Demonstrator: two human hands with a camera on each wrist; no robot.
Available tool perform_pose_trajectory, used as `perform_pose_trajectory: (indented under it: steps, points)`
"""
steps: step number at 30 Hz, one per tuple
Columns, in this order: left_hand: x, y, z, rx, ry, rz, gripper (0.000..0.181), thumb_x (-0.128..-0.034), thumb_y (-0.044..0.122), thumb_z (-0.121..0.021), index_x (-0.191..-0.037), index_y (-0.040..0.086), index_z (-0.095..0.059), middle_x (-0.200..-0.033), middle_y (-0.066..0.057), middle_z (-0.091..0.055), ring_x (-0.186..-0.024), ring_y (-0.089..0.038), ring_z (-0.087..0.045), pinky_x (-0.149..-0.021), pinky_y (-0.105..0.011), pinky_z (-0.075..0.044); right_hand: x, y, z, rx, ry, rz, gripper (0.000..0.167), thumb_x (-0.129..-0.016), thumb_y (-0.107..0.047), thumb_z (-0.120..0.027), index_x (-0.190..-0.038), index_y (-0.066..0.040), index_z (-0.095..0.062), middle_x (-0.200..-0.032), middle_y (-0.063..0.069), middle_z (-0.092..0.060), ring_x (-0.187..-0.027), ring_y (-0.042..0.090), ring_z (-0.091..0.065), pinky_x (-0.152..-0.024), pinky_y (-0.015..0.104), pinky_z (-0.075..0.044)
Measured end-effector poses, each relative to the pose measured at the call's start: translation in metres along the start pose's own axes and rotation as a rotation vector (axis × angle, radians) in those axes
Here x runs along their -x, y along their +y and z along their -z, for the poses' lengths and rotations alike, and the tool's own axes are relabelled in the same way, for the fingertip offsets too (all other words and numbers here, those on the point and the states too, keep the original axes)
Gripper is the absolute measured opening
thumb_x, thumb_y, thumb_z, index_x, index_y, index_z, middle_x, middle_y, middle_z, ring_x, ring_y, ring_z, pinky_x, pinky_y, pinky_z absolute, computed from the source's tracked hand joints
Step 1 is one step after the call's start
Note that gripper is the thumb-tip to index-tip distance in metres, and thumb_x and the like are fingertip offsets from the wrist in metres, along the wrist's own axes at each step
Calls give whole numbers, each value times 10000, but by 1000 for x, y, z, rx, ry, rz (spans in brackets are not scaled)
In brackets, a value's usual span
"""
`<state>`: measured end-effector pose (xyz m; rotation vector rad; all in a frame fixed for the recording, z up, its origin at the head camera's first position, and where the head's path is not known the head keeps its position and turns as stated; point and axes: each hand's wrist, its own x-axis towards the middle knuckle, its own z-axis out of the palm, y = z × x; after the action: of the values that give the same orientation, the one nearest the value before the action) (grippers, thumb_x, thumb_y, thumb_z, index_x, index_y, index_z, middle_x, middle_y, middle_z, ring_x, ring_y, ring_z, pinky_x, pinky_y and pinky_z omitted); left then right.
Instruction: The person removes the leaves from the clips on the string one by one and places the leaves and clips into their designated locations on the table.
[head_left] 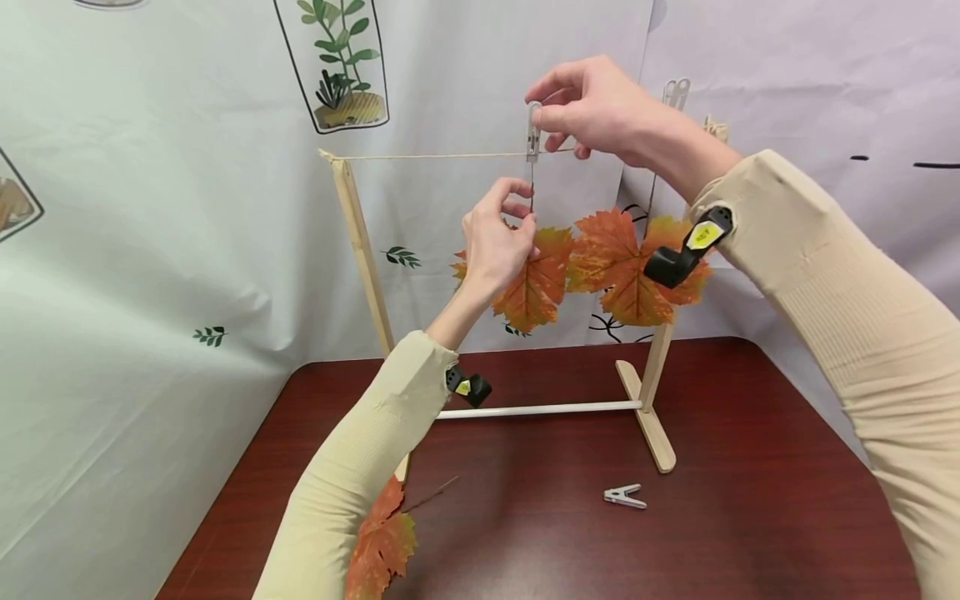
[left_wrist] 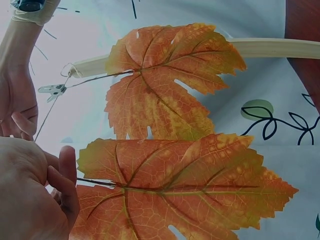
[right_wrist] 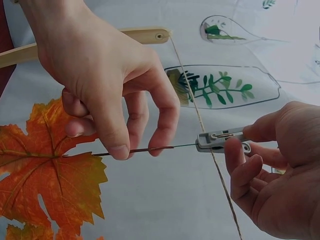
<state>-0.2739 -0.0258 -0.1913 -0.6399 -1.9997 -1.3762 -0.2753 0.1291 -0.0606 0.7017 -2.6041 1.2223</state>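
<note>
My left hand (head_left: 498, 237) pinches the dark wire stem (right_wrist: 140, 151) of an orange leaf (head_left: 534, 292) between thumb and fingertip. That leaf hangs below the string (head_left: 435, 157) and is partly hidden by the hand. Just above, my right hand (head_left: 603, 108) pinches the upper end of a white clothespin (right_wrist: 220, 140). The clothespin's lower end is over the string, where the stem's top meets it. To the right hangs a second orange leaf (left_wrist: 170, 80), its stem at another clothespin (left_wrist: 53, 90) on the string.
A wooden post (head_left: 363, 250) holds the string's left end. A white bar (head_left: 540, 409) runs low between the stand's sides. On the dark red table (head_left: 525, 517) lie a loose clothespin (head_left: 624, 496) and another orange leaf (head_left: 382, 542), partly behind the left sleeve.
</note>
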Motion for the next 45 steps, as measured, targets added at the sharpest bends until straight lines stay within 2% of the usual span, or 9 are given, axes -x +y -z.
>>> perform_pose_trajectory:
  steps: [7,16,21,25,32,38,45]
  points:
    - [0,2,1,-19,-2,30,197,-925,0,-653,-1105,81,-652,-847,-84,-664,-495,-225,-642,-508,-276,-538,0,2,1,-7,12,28,399,-1009,-218,-585,-1372,-56,-559,-1078,21,-569,-861,166,-597,-544,206,-451]
    - [0,1,0,9,16,28,149,-930,3,-656,-1067,62,-657,-851,-128,-683,-471,-190,-627,-500,-289,-538,0,2,0,-23,47,35,348,-997,-232,-605,-1308,-76,-607,-1057,12,-565,-836,152,-494,-552,202,-417]
    - [-1,0,0,-4,30,11,128,-931,15,-660,-1051,59,-665,-827,-94,-682,-457,-166,-619,-500,-283,-535,0,1,0,-52,71,38,315,-985,-218,-621,-1268,-79,-630,-1024,11,-552,-808,144,-463,-558,202,-400]
    - [-1,1,1,-13,28,19,127,-932,23,-662,-1052,65,-668,-822,-75,-681,-456,-167,-619,-500,-279,-533,1,0,-1,-56,89,45,305,-977,-211,-627,-1253,-82,-643,-1007,4,-554,-810,136,-462,-578,209,-397]
    - [-1,2,2,-15,9,47,141,-938,27,-654,-1072,68,-660,-872,-113,-689,-489,-212,-638,-510,-263,-534,2,0,-2,-43,136,77,295,-973,-207,-626,-1238,-83,-662,-1008,-8,-563,-861,133,-456,-658,245,-380]
    - [-1,1,2,-7,17,28,134,-942,36,-657,-1072,67,-665,-867,-111,-688,-483,-218,-635,-495,-280,-528,1,1,-4,-28,178,95,269,-970,-198,-629,-1211,-89,-679,-998,-28,-586,-909,115,-493,-748,278,-332]
    - [0,0,2,-9,24,1,128,-942,37,-656,-1068,61,-664,-834,-70,-675,-466,-186,-624,-496,-288,-531,1,0,-5,-22,201,108,259,-967,-192,-630,-1197,-86,-686,-988,-32,-597,-899,109,-501,-751,275,-328]
